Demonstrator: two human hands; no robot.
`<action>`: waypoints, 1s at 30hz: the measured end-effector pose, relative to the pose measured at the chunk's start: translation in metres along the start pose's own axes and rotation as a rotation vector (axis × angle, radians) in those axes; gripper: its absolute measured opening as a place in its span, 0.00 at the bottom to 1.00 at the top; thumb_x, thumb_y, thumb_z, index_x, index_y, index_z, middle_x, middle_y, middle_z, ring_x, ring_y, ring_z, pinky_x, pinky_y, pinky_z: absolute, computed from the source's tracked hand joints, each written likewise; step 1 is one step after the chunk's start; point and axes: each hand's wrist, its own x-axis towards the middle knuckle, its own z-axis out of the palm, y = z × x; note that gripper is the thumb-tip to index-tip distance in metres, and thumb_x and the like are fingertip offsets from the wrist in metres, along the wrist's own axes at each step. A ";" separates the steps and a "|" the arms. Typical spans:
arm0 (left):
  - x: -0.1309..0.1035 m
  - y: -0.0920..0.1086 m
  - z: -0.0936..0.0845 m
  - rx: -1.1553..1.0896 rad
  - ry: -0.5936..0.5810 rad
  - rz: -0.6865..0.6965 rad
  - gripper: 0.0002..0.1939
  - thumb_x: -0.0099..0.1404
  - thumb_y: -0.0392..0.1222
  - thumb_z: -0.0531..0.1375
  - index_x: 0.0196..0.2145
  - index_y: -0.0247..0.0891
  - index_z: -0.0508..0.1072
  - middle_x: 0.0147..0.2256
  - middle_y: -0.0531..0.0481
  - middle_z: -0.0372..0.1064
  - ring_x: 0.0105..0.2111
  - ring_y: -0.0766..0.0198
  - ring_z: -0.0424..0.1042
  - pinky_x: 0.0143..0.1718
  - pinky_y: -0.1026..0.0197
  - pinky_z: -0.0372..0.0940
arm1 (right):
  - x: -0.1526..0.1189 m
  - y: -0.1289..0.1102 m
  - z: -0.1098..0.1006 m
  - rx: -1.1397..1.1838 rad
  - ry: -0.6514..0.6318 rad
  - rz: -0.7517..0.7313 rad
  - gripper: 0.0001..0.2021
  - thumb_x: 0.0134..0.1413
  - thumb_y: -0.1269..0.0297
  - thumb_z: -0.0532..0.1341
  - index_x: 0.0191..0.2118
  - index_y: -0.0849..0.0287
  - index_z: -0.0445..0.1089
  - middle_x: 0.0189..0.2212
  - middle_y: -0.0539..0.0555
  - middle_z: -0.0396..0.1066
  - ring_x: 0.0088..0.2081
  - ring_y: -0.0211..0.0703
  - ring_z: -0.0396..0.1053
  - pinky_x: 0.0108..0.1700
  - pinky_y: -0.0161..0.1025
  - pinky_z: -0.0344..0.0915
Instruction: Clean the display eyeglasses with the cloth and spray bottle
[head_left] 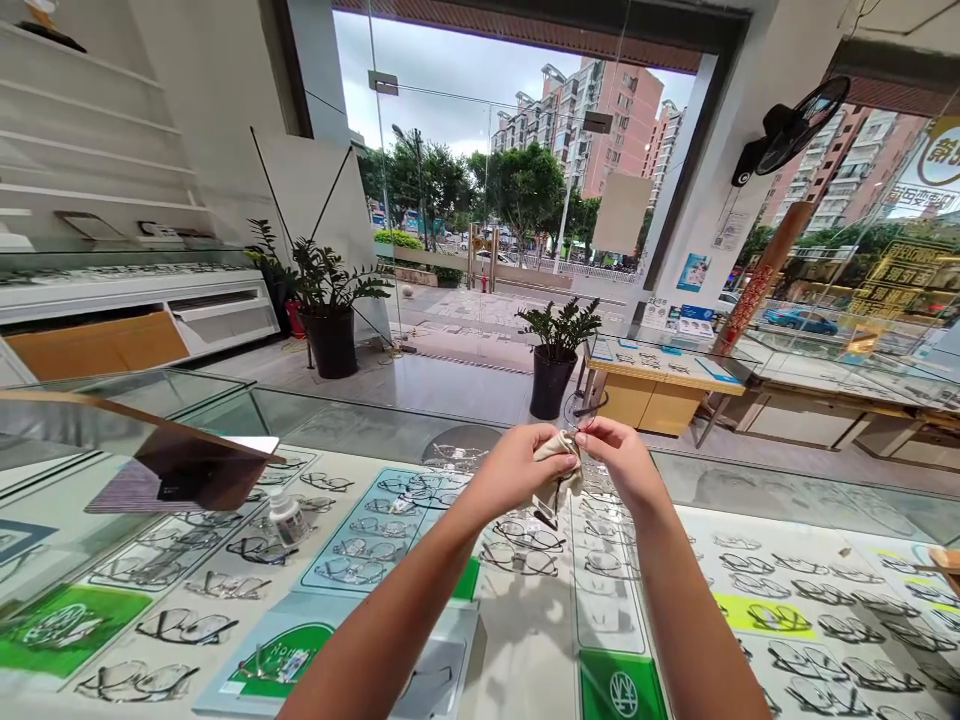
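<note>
Above the glass display counter, both hands meet around one pair of thin-rimmed eyeglasses. My left hand is closed, pinching a cream cloth folded over part of the glasses. The fingers of my right hand are closed on the frame. One rim and a dark temple stick up beyond my right fingertips, and a dark temple tip hangs below the cloth. The cloth and fingers hide the rest. Under my hands, rows of eyeglasses lie inside the counter.
On the counter at left stand a small white bottle and a brown tilted mirror or stand. Green cards lie among the frames. Beyond are potted plants, a glass door, a side display table and a wall fan.
</note>
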 end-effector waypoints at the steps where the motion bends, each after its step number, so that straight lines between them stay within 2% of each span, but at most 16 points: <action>1: 0.001 -0.001 0.001 0.000 -0.016 -0.011 0.14 0.62 0.50 0.66 0.31 0.35 0.74 0.28 0.52 0.68 0.29 0.64 0.64 0.30 0.64 0.57 | 0.000 0.000 -0.002 0.003 -0.015 0.020 0.14 0.45 0.55 0.78 0.34 0.56 0.81 0.32 0.51 0.77 0.35 0.41 0.69 0.42 0.39 0.66; 5: 0.006 -0.008 0.004 -0.061 -0.060 -0.035 0.17 0.62 0.53 0.67 0.32 0.34 0.75 0.27 0.54 0.65 0.27 0.67 0.61 0.28 0.65 0.53 | 0.000 -0.002 -0.005 0.038 -0.027 0.057 0.14 0.44 0.55 0.79 0.33 0.57 0.82 0.31 0.52 0.77 0.34 0.40 0.69 0.42 0.39 0.66; 8: 0.013 -0.019 0.007 -0.274 -0.147 -0.048 0.23 0.61 0.58 0.70 0.36 0.33 0.76 0.26 0.53 0.65 0.24 0.69 0.58 0.27 0.65 0.52 | 0.001 -0.002 -0.006 0.088 0.003 0.032 0.14 0.44 0.55 0.80 0.32 0.57 0.81 0.32 0.52 0.78 0.35 0.41 0.70 0.42 0.39 0.66; 12: 0.020 -0.031 0.012 -0.576 -0.282 -0.085 0.28 0.61 0.62 0.70 0.39 0.31 0.77 0.31 0.46 0.72 0.27 0.66 0.66 0.30 0.64 0.58 | 0.001 -0.002 -0.007 0.180 0.074 0.002 0.14 0.41 0.57 0.81 0.31 0.55 0.81 0.33 0.52 0.80 0.38 0.42 0.73 0.44 0.39 0.68; 14: 0.022 -0.032 0.016 -0.647 -0.322 -0.096 0.27 0.61 0.62 0.71 0.39 0.30 0.78 0.33 0.44 0.74 0.30 0.64 0.70 0.34 0.64 0.62 | 0.000 -0.003 -0.007 0.199 0.093 0.005 0.14 0.41 0.58 0.81 0.31 0.55 0.80 0.33 0.51 0.80 0.37 0.40 0.73 0.42 0.37 0.68; 17: 0.020 -0.026 0.020 -0.680 -0.352 -0.110 0.27 0.60 0.62 0.72 0.36 0.30 0.76 0.32 0.45 0.73 0.29 0.65 0.69 0.33 0.64 0.61 | -0.001 -0.005 -0.005 0.215 0.097 0.025 0.14 0.40 0.57 0.81 0.31 0.55 0.80 0.32 0.50 0.80 0.35 0.39 0.72 0.40 0.37 0.67; 22: 0.015 -0.013 0.028 -0.644 -0.279 -0.094 0.27 0.58 0.61 0.73 0.33 0.32 0.72 0.27 0.51 0.66 0.25 0.70 0.61 0.27 0.66 0.52 | -0.001 -0.006 -0.003 0.210 0.081 0.015 0.14 0.41 0.57 0.81 0.31 0.55 0.79 0.32 0.50 0.79 0.36 0.41 0.72 0.41 0.38 0.67; 28: 0.020 -0.012 0.043 -0.635 -0.024 -0.006 0.31 0.53 0.64 0.74 0.35 0.33 0.71 0.27 0.55 0.63 0.27 0.70 0.58 0.30 0.65 0.52 | -0.002 -0.007 -0.004 0.214 0.071 0.016 0.14 0.43 0.56 0.80 0.31 0.55 0.79 0.33 0.50 0.79 0.34 0.39 0.71 0.40 0.37 0.67; 30: 0.023 -0.014 0.044 -0.620 0.015 0.015 0.32 0.54 0.66 0.73 0.33 0.34 0.70 0.26 0.56 0.60 0.26 0.70 0.56 0.29 0.65 0.52 | -0.003 -0.007 -0.004 0.219 0.062 0.022 0.14 0.44 0.56 0.80 0.31 0.55 0.78 0.33 0.50 0.79 0.35 0.40 0.72 0.41 0.37 0.68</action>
